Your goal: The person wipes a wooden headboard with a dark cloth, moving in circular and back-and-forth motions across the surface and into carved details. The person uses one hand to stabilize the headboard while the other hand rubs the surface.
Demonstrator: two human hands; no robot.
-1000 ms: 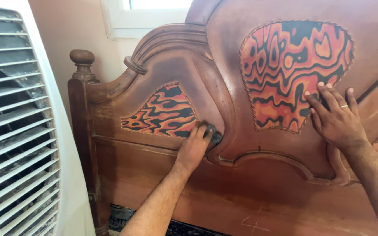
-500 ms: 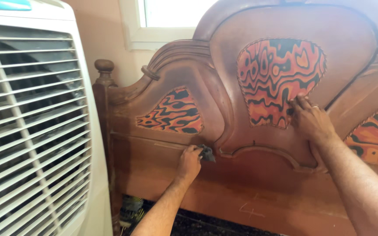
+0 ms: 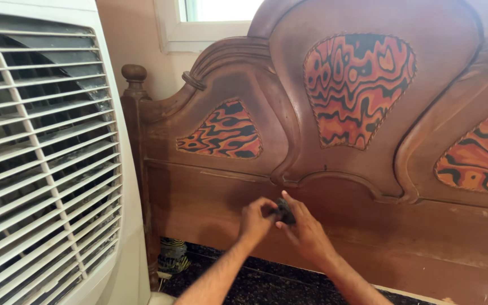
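Two bare hands meet low in front of a carved wooden headboard (image 3: 334, 186), both holding one small dark pad or cloth (image 3: 283, 211) between them. The left hand (image 3: 256, 218) has its grip pinched together on the pad's left edge; the right hand (image 3: 306, 232) has thumb and fingers clamped on its right side, so the pad sits in the air just in front of the plain lower panel, close to it, though contact with the wood cannot be told. This looks like a pause in rubbing the wood, with the pad being refolded or shifted from one hand to the other; the next move would call for one hand to take a firm hold and press the pad flat on the panel. The headboard is reddish-brown, matt and dusty-looking, with scrolled, arched mouldings and a turned knob on its left post (image 3: 134, 73). Three inset panels (image 3: 358, 89) show wavy orange, red and black patterns edged in cord. At left stands a white air cooler (image 3: 40, 164) with slatted louvres. Dark speckled floor (image 3: 255, 288) lies below.
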